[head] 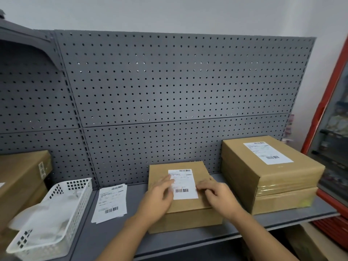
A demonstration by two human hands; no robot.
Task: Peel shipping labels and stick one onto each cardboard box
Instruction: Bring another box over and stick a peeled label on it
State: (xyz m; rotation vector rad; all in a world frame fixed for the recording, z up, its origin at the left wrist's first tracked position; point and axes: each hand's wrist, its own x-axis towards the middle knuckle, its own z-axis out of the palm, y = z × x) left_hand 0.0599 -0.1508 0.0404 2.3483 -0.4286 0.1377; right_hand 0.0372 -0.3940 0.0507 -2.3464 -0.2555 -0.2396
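Note:
A small cardboard box (184,217) stands on the grey shelf (188,240) in front of me, with a white shipping label (183,185) lying flat on its top. My left hand (162,194) rests flat on the label's left edge. My right hand (216,194) presses fingertips on its right edge. To the right stand two stacked larger boxes (273,178); the upper one carries a label (267,152). A small stack of loose label sheets (111,202) lies on the shelf to the left of the small box.
A white plastic basket (56,213) with crumpled backing paper sits at the left. Behind it are more cardboard boxes (20,181). A grey pegboard (169,91) backs the shelf. A red-framed cabinet (335,129) stands at the far right.

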